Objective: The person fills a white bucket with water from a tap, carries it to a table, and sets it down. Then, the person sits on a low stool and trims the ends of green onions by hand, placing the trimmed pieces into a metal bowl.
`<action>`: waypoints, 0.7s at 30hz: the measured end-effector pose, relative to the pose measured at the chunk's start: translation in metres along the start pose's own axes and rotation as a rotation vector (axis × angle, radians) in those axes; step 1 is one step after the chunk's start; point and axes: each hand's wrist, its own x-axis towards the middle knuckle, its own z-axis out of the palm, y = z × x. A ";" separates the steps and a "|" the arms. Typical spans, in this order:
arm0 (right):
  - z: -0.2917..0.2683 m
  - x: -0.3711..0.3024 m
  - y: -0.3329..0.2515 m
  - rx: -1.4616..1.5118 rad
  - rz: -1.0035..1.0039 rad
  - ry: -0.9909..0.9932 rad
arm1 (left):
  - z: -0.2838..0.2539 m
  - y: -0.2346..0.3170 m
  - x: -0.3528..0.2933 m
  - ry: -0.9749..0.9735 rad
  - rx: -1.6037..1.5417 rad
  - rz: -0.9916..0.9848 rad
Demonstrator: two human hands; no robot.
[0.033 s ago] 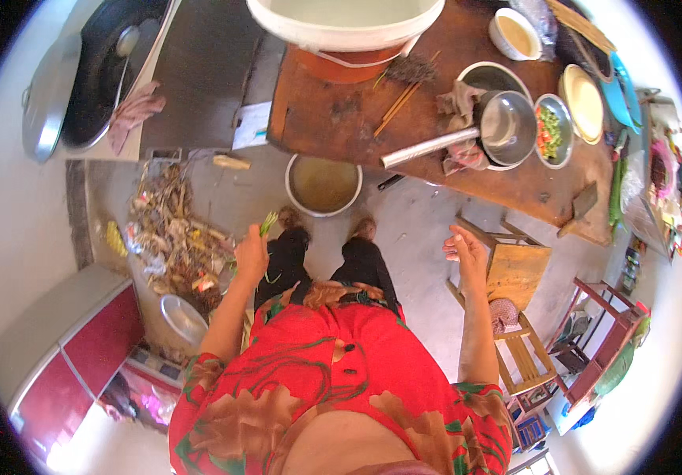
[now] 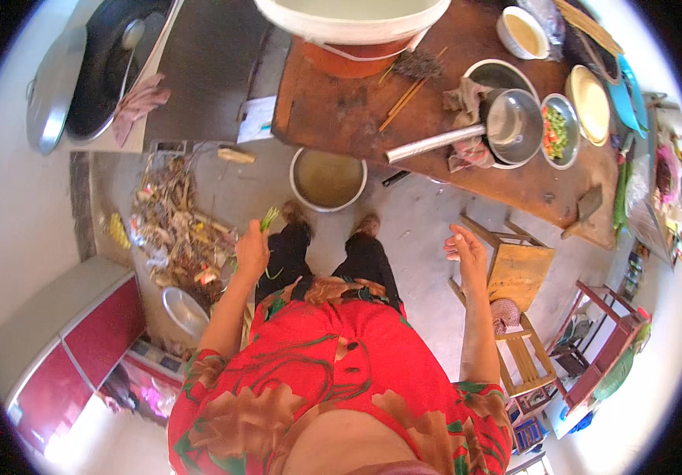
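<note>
My left hand (image 2: 251,252) is closed on green stalks (image 2: 268,219) above the scrap heap (image 2: 175,229); my right hand (image 2: 464,252) hangs empty, fingers spread. Loose stalks could slip into the pot (image 2: 327,179) by my feet.

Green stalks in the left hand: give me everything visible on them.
The green stalks are a small bunch of thin, leafy plant stems, bright green, fresh-looking. The left hand closes around their lower part; the tips poke up and outward past the fingers, and a thin strand curls out below the hand. They are held in the air above the concrete floor, just right of the pile of scraps. Nothing else touches them.
</note>
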 end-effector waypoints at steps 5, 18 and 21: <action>0.018 -0.002 0.025 -0.065 0.052 -0.150 | -0.018 -0.018 -0.020 -0.002 0.045 -0.024; 0.095 -0.106 0.090 -0.164 0.364 0.025 | -0.004 -0.153 0.017 -0.202 0.067 0.079; 0.121 -0.102 0.114 -0.160 0.354 -0.008 | -0.010 -0.183 0.001 -0.222 0.083 0.053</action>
